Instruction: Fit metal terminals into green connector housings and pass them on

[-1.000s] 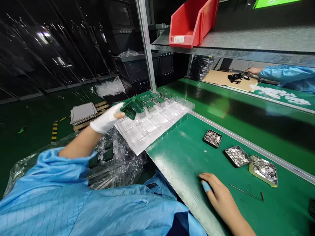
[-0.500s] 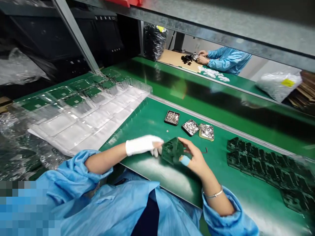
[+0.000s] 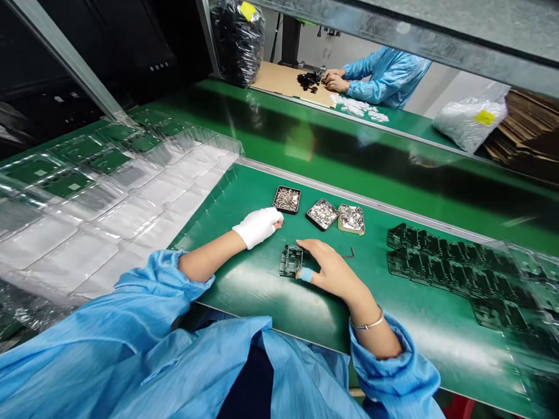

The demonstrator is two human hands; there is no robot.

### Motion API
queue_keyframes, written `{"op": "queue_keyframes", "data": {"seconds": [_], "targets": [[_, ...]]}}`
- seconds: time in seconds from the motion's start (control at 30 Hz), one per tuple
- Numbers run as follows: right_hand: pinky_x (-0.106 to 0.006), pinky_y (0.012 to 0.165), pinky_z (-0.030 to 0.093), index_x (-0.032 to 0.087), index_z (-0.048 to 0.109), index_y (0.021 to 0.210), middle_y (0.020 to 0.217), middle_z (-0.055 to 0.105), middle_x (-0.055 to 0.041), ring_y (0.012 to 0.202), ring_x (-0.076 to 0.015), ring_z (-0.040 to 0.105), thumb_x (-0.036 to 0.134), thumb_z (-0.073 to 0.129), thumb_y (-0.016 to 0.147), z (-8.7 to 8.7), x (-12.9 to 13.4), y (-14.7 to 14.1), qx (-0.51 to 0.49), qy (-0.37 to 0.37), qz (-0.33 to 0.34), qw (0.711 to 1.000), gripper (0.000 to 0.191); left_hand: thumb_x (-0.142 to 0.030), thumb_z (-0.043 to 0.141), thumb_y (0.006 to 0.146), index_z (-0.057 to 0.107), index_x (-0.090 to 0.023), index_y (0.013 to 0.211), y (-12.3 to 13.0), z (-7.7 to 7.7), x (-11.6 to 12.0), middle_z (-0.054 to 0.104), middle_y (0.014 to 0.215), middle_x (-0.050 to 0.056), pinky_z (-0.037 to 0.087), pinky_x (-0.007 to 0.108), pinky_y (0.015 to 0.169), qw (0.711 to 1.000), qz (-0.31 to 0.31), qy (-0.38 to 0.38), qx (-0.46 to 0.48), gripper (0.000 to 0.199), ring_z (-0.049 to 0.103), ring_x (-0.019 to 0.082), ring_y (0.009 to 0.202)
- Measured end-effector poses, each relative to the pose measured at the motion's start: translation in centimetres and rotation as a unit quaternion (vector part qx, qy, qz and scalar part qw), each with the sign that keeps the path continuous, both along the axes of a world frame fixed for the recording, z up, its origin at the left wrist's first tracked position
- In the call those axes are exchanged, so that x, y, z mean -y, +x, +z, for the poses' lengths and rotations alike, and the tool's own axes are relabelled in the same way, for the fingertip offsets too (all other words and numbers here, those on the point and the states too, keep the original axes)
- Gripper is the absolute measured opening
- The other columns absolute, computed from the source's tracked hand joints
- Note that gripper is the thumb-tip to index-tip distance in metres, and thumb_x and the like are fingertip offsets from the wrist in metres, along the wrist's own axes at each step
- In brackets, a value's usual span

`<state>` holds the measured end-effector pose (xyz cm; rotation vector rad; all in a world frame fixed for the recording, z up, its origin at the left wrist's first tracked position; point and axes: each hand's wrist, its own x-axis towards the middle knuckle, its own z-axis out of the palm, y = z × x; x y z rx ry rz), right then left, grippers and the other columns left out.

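Note:
A small green circuit board is face up over the green bench, gripped along its right edge by my right hand, which has blue tape on the thumb. My left hand, in a white glove with bare fingertips, is at the bench just below the leftmost tray of small metal parts. Its fingers are pinched together, and whatever is between them is hidden. Two more trays of shiny small parts, one black and one yellowish, stand to the right. A small hex key lies beyond my right hand.
Rows of green boards stand at the right. Clear plastic trays, some holding boards, cover the left. Across the bench divider, a person's hands work near black parts. A metal shelf beam crosses overhead.
My left hand has let go of the circuit board and moved up to the bench near the leftmost tray. My right hand keeps the board, now turned flatter. The view has shifted.

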<state>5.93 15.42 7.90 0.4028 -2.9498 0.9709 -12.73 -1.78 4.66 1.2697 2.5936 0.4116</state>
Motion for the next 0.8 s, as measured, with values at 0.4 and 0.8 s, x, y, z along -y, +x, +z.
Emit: {"op": "queue_keyframes", "data": {"seconds": [0.4,0.8], "targets": [[-0.043,0.088,0.056,0.019,0.056,0.129,0.122,0.063,-0.0137,0.107,-0.0264,0.065,0.042,0.055,0.092,-1.1,-3.0,-0.7,-0.070,-0.065,-0.176,0.980,0.044,-0.027,0.050,0.089,0.071,-0.019,0.087,-0.2,2.4,-5.7,0.069,0.087,0.004,0.046,0.028,0.075,0.996,-0.040,0.081,-0.027,0.022,0.063,0.019,0.083],[-0.041,0.103,0.045,0.016,0.062,0.116,0.120,0.066,-0.0128,0.116,-0.0245,0.059,0.027,0.061,0.090,-1.8,-2.3,-1.0,-0.026,0.028,-0.113,0.993,0.028,-0.032,0.041,0.090,0.074,-0.016,0.107,-2.5,3.5,-3.1,0.069,0.112,0.014,0.046,0.033,0.079,0.991,0.019,0.012,-0.129,0.040,0.063,0.029,0.102]]}}
